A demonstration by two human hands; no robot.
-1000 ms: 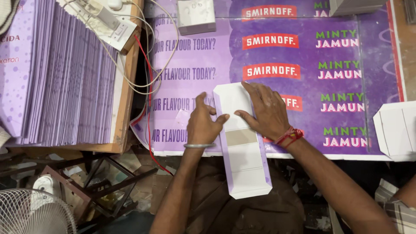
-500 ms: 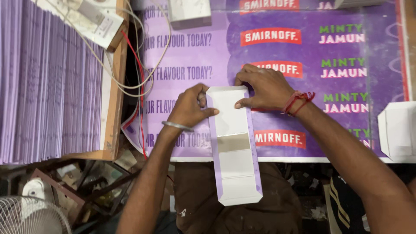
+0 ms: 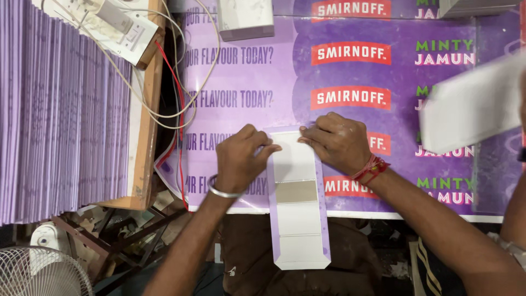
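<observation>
A long flat white carton blank (image 3: 297,214) with purple edges lies lengthwise on the purple printed table cover (image 3: 350,71), its near end hanging past the table's front edge. My left hand (image 3: 239,159) pinches the blank's far left corner. My right hand (image 3: 337,141) presses on the far right corner, fingers curled over the top flap. A metal bangle circles my left wrist and a red thread band my right.
A large stack of purple flat blanks (image 3: 60,109) fills the left. A white electrical box with wires (image 3: 123,27) sits above it. A white folded carton (image 3: 245,19) stands at the back. Another person's arm (image 3: 515,208) holds a blurred white carton (image 3: 474,104) at the right. A fan (image 3: 41,277) stands lower left.
The blank has slid slightly farther onto the table, with both my hands moving to its far end. A blurred white carton has come into view at the right.
</observation>
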